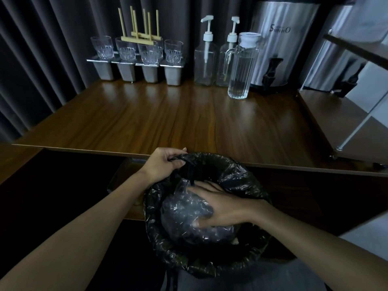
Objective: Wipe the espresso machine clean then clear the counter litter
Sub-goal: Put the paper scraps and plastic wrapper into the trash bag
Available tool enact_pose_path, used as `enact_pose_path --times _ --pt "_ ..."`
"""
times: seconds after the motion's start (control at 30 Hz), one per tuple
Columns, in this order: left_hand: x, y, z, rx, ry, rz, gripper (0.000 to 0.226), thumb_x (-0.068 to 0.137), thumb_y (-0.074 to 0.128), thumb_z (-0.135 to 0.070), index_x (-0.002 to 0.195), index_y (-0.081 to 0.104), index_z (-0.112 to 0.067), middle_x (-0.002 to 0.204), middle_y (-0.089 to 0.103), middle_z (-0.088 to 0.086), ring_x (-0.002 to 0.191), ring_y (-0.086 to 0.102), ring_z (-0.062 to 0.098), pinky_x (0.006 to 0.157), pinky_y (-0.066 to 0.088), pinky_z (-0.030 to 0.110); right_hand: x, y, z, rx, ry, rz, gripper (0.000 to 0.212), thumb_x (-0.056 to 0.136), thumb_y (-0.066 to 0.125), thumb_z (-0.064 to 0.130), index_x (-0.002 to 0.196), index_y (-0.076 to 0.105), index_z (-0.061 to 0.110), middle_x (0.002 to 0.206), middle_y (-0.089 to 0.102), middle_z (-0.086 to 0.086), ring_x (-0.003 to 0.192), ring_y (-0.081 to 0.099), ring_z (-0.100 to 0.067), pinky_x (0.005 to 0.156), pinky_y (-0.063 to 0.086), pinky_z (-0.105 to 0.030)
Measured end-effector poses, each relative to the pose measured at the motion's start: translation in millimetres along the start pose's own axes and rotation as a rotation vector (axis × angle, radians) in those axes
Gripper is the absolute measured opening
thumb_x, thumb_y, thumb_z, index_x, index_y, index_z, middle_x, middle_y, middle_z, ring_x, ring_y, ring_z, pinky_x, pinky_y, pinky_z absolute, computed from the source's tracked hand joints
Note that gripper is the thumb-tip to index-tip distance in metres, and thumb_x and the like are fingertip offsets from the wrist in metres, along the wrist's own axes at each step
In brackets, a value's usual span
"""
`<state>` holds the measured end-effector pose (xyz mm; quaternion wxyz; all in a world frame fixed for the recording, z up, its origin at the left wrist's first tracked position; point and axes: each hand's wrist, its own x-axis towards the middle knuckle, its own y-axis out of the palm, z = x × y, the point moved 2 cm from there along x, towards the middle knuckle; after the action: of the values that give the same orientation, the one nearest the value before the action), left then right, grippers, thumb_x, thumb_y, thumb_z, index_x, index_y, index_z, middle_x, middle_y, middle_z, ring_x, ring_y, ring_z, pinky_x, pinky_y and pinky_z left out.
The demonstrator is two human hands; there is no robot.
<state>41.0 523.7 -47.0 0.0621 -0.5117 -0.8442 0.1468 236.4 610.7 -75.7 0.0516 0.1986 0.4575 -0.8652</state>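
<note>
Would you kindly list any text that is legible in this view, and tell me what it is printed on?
"S....o": a dark brand mark on the steel urn; only the first and last letters are clear, the middle is too blurred to read.
No other text shows.

Beyond the left hand (165, 162), four glasses (126, 50) are standing over four steel bins (127, 71). Two pump bottles (206, 57) and one pitcher (241, 66) are sitting farther right.

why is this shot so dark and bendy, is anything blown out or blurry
Head view: dim, underexposed light, so the bin liner and the space under the counter go almost black; wide-angle lens bows the counter edge and curtains; soft sheen on the wood and the steel urn; top-right corner is brighter and smeared.
</note>
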Motion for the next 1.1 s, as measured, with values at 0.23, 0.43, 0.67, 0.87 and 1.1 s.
enact_pose_path --times 0.23,0.43,0.67,0.87,1.1 --pt "1 0 0 0.023 -0.002 -0.012 0.033 0.094 0.063 0.000 0.123 0.068 -0.013 0.136 0.061 -0.005 0.126 0.053 0.002 0.096 0.046 0.010 12 11 10 -0.023 0.008 0.070 0.082 0.082 0.045 0.077 0.147 0.002 0.054 0.161 -0.011 0.013 0.148 -0.014 -0.018 0.119 0.002 -0.051" --pt "-1 1 1 -0.001 0.010 -0.015 0.033 0.094 0.062 0.003 0.124 0.067 -0.010 0.139 0.059 0.001 0.127 0.052 0.003 0.091 0.046 0.005 33 32 13 -0.320 0.101 0.075 0.082 0.084 0.048 0.069 0.149 0.011 0.036 0.159 -0.001 0.004 0.145 -0.004 -0.030 0.113 0.002 -0.060" --pt "0 -1 4 0.004 0.030 -0.005 0.032 0.093 0.063 0.003 0.117 0.071 -0.016 0.138 0.061 0.000 0.127 0.053 0.003 0.091 0.045 0.005 7 3 15 -0.141 0.059 0.006 0.093 0.079 0.062 0.066 0.149 0.004 0.046 0.161 -0.008 0.013 0.148 -0.008 -0.018 0.117 0.002 -0.056" --pt "-1 -2 1 0.007 0.040 0.021 0.030 0.094 0.062 0.002 0.119 0.070 -0.013 0.139 0.059 0.000 0.129 0.053 0.005 0.097 0.044 0.008 -17 -14 14 0.051 0.042 -0.216 0.080 0.087 0.063 0.055 0.151 0.021 0.034 0.155 0.014 0.018 0.140 0.023 -0.007 0.116 0.027 -0.038" --pt "-13 -10 -2 -0.018 0.068 0.022 0.032 0.095 0.060 0.001 0.125 0.067 -0.007 0.121 0.071 0.006 0.104 0.070 0.010 0.084 0.057 0.019 -62 -40 20 -0.192 0.180 -0.826 0.042 0.095 0.055 0.037 0.135 0.049 0.026 0.131 0.047 0.011 0.123 0.038 -0.009 0.105 0.033 -0.036"
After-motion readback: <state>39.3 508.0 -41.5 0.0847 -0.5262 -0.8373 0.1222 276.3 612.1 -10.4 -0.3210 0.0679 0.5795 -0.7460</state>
